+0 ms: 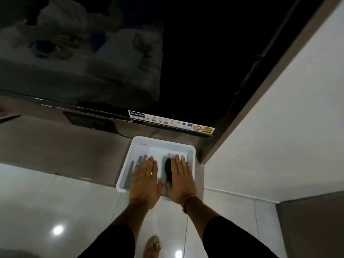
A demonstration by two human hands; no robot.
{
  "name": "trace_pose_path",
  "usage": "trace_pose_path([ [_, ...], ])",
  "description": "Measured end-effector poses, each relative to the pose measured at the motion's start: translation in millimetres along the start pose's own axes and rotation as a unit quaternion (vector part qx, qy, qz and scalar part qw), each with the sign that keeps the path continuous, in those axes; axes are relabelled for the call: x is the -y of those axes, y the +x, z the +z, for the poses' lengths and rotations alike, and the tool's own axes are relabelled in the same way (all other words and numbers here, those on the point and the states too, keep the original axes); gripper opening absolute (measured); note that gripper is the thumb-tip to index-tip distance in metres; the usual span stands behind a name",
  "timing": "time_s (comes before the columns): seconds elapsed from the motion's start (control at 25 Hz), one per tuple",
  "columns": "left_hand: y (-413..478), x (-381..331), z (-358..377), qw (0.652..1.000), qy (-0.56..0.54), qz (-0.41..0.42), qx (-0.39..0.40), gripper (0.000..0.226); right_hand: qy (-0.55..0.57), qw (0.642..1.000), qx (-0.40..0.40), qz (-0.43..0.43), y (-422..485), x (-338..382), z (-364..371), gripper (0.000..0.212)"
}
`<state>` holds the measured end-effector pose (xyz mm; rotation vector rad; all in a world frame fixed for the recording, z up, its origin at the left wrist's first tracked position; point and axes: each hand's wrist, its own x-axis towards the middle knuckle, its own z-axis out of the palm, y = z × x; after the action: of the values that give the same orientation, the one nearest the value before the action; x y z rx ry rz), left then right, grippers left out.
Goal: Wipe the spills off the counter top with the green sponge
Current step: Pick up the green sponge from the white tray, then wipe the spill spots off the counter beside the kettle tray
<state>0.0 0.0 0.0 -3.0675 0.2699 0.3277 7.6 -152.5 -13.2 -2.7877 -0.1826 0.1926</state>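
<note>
Reaching into the white tray (pixel 136 146) on the table (pixel 55 146), we hold both hands flat. Our left hand (pixel 146 181) is spread and empty. Our right hand (pixel 181 178) lies spread over the green sponge (pixel 168 169).

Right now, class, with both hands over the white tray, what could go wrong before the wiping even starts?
1. The tray overhangs the counter edge; pressing on its near side might tip it off.
2. The right hand lies flat over the sponge, not gripping it, so a lift could fumble it.
3. The TV stands close behind; a wet sponge might splash it.
</note>
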Motion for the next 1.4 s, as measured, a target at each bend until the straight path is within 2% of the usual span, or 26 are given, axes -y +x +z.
trace_pose_path([
  [0.16, 38.6, 19.5, 14.7, 0.999, -0.034, 0.017, 0.000, 0.076, -0.053, 0.996, 0.066, 0.025, 32.4, -3.4, 28.2, 0.084],
  [0.24, 47.1, 21.0, 21.3, 0.999, -0.028, 0.037, 0.022, 0.075, -0.070, 0.995, 0.067, 0.029, 34.8, -4.6, 40.3, 0.080],
  [0.44, 56.1, 21.9, 29.5, 0.997, -0.016, 0.043, 0.058, 0.073, -0.074, 0.996, 0.038, 0.033, 38.8, -12.4, 54.8, 0.073],
  [0.56, 54.2, 18.7, 25.3, 0.998, -0.003, 0.045, 0.046, 0.073, -0.071, 0.997, 0.017, 0.025, 40.2, -11.3, 47.5, 0.069],
  [0.8, 28.0, -7.0, -9.2, 0.999, 0.009, 0.048, 0.021, 0.078, -0.066, 0.995, -0.051, -0.047, 6.7, -7.4, -1.3, 0.071],
  [0.92, 3.7, -35.6, -30.4, 0.998, -0.004, 0.063, 0.001, 0.079, -0.084, 0.991, -0.091, -0.044, -28.3, -21.5, -34.9, 0.074],
  [1.16, -57.5, -176.4, -72.8, 0.990, -0.008, 0.138, -0.032, 0.079, -0.099, 0.983, -0.147, 0.047, -155.2, -127.3, -105.2, 0.087],
  [1.32, -90.5, -304.2, -82.0, 0.969, -0.008, 0.242, -0.046, 0.106, -0.116, 0.969, -0.181, 0.122, -257.5, -224.6, -131.6, 0.088],
  [1.4, -105.7, -374.5, -85.8, 0.954, -0.004, 0.297, -0.048, 0.111, -0.127, 0.957, -0.190, 0.178, -313.5, -274.5, -149.0, 0.086],
])
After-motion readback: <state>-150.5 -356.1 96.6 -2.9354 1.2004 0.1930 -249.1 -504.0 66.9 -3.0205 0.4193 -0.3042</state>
